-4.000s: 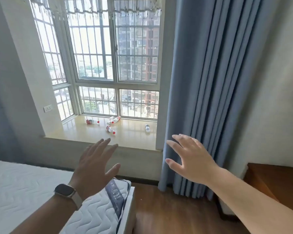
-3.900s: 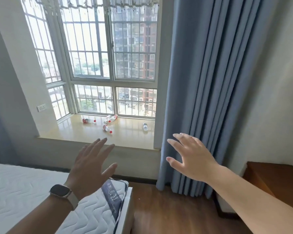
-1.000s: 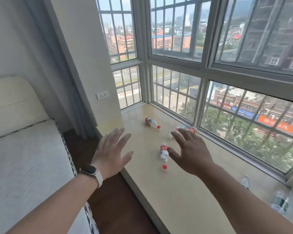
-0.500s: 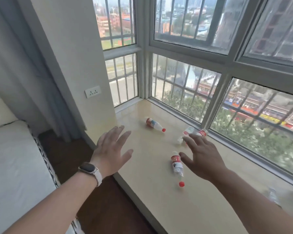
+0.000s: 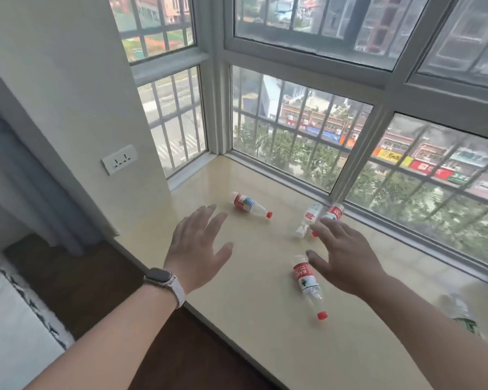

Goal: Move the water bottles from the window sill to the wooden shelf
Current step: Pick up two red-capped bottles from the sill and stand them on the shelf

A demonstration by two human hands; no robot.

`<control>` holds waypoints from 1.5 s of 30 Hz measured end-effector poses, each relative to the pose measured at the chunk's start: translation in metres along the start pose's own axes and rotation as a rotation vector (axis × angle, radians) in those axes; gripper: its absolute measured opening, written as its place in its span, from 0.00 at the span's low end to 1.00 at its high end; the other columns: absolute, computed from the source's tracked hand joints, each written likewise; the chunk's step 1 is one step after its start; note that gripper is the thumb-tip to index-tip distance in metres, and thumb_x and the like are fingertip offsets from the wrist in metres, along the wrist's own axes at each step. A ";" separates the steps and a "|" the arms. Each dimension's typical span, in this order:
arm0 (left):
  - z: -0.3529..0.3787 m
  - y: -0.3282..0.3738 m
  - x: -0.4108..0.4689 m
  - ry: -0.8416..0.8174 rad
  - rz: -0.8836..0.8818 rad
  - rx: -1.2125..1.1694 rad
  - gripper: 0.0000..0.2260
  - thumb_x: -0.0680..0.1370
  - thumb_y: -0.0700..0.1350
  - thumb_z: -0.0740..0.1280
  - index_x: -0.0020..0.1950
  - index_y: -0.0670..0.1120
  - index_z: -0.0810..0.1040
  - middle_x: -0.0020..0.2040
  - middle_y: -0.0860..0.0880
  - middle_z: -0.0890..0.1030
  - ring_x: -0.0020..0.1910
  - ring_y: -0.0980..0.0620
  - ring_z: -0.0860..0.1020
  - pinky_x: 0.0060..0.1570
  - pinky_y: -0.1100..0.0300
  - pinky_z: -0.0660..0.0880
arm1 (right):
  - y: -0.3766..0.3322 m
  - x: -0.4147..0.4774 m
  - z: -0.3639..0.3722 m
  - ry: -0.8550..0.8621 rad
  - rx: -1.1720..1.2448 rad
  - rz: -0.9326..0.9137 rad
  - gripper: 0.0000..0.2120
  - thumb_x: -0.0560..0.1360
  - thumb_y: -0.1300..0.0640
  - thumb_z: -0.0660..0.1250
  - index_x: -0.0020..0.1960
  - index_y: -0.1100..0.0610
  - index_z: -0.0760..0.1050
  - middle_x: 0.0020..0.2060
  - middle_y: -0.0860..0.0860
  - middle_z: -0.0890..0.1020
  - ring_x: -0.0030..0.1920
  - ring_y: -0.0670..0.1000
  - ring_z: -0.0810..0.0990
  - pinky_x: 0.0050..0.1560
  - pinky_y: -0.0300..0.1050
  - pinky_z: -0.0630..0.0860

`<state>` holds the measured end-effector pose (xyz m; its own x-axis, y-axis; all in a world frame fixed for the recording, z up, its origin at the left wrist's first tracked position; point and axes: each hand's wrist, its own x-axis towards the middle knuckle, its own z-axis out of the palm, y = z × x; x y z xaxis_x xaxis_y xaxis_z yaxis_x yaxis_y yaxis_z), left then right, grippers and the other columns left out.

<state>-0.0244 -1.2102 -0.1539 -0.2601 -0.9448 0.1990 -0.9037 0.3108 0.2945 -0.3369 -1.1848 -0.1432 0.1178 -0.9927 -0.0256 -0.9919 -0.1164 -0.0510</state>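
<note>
Several small water bottles with red labels and red caps lie on their sides on the beige window sill (image 5: 265,327). One bottle (image 5: 250,204) lies at the far left. Two more bottles (image 5: 312,213) lie together by the window frame, partly behind my right hand. A nearer bottle (image 5: 307,285) lies just left of my right hand. A green-labelled bottle (image 5: 462,316) shows blurred at the right edge. My left hand (image 5: 199,249), with a watch on the wrist, hovers open over the sill's front edge. My right hand (image 5: 344,254) hovers open above the sill. The wooden shelf is out of view.
Barred windows (image 5: 307,142) enclose the sill at the back and left. A white wall with a socket (image 5: 119,163) stands left of the sill, a grey curtain (image 5: 31,178) beside it. Dark wooden floor (image 5: 102,280) and a white mattress edge (image 5: 9,327) lie below left.
I have walked from across the room up to the sill; the bottles now lie close under my hands. Both hands stay open and have moved forward over the sill.
</note>
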 end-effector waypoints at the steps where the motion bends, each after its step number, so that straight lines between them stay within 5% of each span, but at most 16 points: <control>1: 0.002 0.000 0.006 -0.001 0.021 -0.008 0.29 0.74 0.62 0.54 0.74 0.53 0.64 0.76 0.48 0.63 0.76 0.47 0.58 0.72 0.45 0.54 | 0.000 0.003 0.000 0.001 0.005 0.011 0.34 0.73 0.34 0.49 0.74 0.48 0.66 0.73 0.51 0.68 0.72 0.56 0.65 0.68 0.53 0.65; 8: 0.013 -0.008 0.039 -0.030 0.089 0.049 0.30 0.74 0.62 0.53 0.74 0.52 0.65 0.76 0.48 0.63 0.75 0.48 0.57 0.72 0.47 0.52 | 0.002 0.025 0.008 -0.029 0.050 0.055 0.35 0.73 0.34 0.51 0.75 0.49 0.65 0.74 0.52 0.67 0.72 0.55 0.65 0.68 0.53 0.63; 14: 0.040 -0.003 0.065 -0.098 0.085 0.086 0.29 0.74 0.61 0.54 0.74 0.53 0.65 0.76 0.48 0.63 0.76 0.46 0.59 0.72 0.46 0.54 | 0.028 0.030 0.026 -0.026 0.112 0.090 0.29 0.76 0.40 0.63 0.74 0.50 0.65 0.74 0.51 0.67 0.72 0.53 0.64 0.68 0.50 0.61; 27: 0.093 0.031 0.134 -0.183 0.234 0.129 0.27 0.73 0.60 0.58 0.71 0.54 0.64 0.72 0.45 0.71 0.71 0.47 0.62 0.67 0.43 0.64 | 0.084 0.037 0.063 -0.055 0.216 0.234 0.34 0.73 0.34 0.50 0.75 0.46 0.63 0.73 0.49 0.68 0.72 0.53 0.66 0.69 0.51 0.64; 34: 0.145 0.006 0.201 -0.355 0.329 0.102 0.31 0.73 0.62 0.54 0.75 0.54 0.63 0.77 0.49 0.63 0.75 0.46 0.60 0.71 0.47 0.57 | 0.081 0.063 0.107 -0.113 0.270 0.430 0.37 0.71 0.31 0.44 0.76 0.47 0.59 0.75 0.47 0.64 0.74 0.50 0.61 0.70 0.47 0.60; 45: 0.279 -0.076 0.278 -0.533 0.485 0.078 0.31 0.72 0.61 0.55 0.72 0.49 0.67 0.74 0.43 0.68 0.72 0.41 0.67 0.68 0.45 0.66 | 0.050 0.081 0.244 -0.342 0.436 0.836 0.30 0.76 0.38 0.56 0.75 0.49 0.62 0.73 0.47 0.66 0.70 0.51 0.66 0.67 0.49 0.66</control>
<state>-0.1232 -1.5252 -0.3814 -0.7503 -0.6306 -0.1984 -0.6611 0.7183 0.2169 -0.3658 -1.2633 -0.3913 -0.5336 -0.6804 -0.5024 -0.6663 0.7040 -0.2457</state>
